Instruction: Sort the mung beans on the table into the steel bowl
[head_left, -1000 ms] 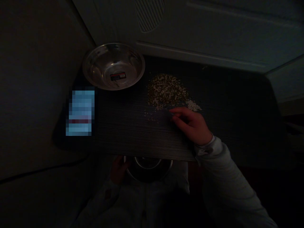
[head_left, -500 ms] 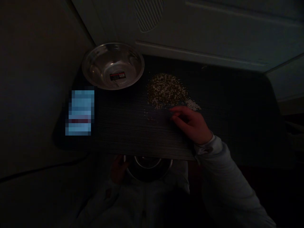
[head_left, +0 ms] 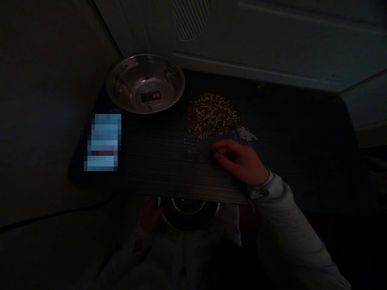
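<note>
A heap of mixed dark and pale grains (head_left: 211,112) lies on the dark tabletop (head_left: 302,141). A small patch of whitish grains (head_left: 247,133) borders its right side. My right hand (head_left: 242,163) is low over the tabletop just in front of the heap. Its fingers are bent, with thumb and forefinger slightly apart, and nothing shows between them. Below the near table edge, my left hand (head_left: 150,213) grips the left rim of a metal bowl (head_left: 190,221) at my lap. The table edge hides part of that bowl, and its inside is too dark to make out.
A wide steel basin (head_left: 122,94) with a label in its bottom stands at the back left. In front of it lies a lit phone (head_left: 102,143), its screen blurred. Stray grains (head_left: 192,149) are scattered left of my right hand. A pale panel (head_left: 272,44) rises behind the table.
My right hand has shifted slightly left and toward me, away from the heap. A few stray grains near it look more spread out. My left hand stays at the bowl.
</note>
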The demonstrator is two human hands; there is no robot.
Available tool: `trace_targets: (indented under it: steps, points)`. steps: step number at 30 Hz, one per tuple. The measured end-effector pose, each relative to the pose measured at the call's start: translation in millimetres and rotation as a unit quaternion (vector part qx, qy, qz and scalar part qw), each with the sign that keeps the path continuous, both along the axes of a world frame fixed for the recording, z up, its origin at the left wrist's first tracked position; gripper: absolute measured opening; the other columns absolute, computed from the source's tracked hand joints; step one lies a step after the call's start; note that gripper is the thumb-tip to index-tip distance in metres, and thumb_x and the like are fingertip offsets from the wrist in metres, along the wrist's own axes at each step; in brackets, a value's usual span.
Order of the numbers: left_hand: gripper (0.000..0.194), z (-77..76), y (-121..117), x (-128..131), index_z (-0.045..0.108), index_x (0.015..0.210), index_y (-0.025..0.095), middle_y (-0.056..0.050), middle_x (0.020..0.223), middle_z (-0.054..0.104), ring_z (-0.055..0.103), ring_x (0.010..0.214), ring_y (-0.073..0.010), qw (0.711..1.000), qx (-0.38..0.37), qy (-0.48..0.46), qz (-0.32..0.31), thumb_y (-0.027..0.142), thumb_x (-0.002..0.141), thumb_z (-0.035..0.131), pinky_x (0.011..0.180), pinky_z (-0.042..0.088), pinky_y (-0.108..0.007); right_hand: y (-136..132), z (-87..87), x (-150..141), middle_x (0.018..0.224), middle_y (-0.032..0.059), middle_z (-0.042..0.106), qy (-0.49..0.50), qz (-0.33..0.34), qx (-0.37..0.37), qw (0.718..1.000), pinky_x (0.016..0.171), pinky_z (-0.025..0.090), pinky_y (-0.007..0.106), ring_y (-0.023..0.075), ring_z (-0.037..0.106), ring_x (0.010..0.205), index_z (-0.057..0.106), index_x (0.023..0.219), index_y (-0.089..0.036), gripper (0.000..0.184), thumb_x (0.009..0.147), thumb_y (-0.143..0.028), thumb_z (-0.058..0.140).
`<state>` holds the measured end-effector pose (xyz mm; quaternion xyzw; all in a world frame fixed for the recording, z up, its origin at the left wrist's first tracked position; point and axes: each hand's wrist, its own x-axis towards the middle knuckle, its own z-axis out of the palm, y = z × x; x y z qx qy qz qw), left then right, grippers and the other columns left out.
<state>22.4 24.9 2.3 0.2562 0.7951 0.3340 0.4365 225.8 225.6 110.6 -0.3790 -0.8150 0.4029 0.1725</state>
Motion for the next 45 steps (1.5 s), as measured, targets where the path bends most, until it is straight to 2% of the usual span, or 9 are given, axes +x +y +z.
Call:
trace_targets:
  steps: [10, 20, 31, 45]
  points:
    - [0.038, -3.9, -3, -1, 0.06, 0.088, 0.019, -0.006, 0.093, 0.061, 0.05, 0.092, -0.0262, 1.0, 0.021, 0.012, -0.012, 0.035, 0.054, 0.054, 0.079, 0.038, -0.038, -6, 5.1, -4, 0.069, -0.002, 0.06, -0.022, 0.094, -0.044, 0.994, 0.053, 0.042, 0.018, 0.0062, 0.054, 0.056, 0.048, 0.097, -0.02, 0.025, 0.072, -0.024, 0.048]
    - [0.035, 3.1, 3, 3, 0.061, 0.079, 0.016, -0.006, 0.084, 0.063, 0.053, 0.085, -0.0262, 1.0, 0.008, -0.001, 0.025, 0.035, 0.05, 0.055, 0.073, 0.04, -0.038, -12, 10.2, -6, 0.067, -0.0039, 0.06, -0.055, 0.167, -0.099, 0.979, 0.05, 0.038, 0.016, 0.0052, 0.053, 0.054, 0.045, 0.096, -0.02, 0.023, 0.073, -0.025, 0.047]
    - [0.036, 3.0, 2, 3, 0.06, 0.083, 0.017, -0.005, 0.086, 0.062, 0.052, 0.086, -0.025, 1.0, 0.007, 0.008, 0.001, 0.036, 0.053, 0.052, 0.075, 0.039, -0.037, -14, 12.6, -8, 0.069, -0.0051, 0.061, -0.076, 0.215, -0.073, 0.971, 0.054, 0.036, 0.019, 0.0067, 0.053, 0.055, 0.048, 0.093, -0.022, 0.022, 0.072, -0.025, 0.048]
    - [0.034, 5.9, 5, 3, 0.06, 0.075, 0.017, -0.006, 0.081, 0.063, 0.054, 0.08, -0.0249, 1.0, -0.016, 0.007, 0.001, 0.038, 0.051, 0.051, 0.069, 0.041, -0.036, -13, 11.8, -7, 0.071, -0.0033, 0.062, -0.07, 0.272, -0.037, 0.959, 0.063, 0.037, 0.022, 0.009, 0.054, 0.066, 0.052, 0.086, -0.021, 0.017, 0.07, -0.026, 0.051]
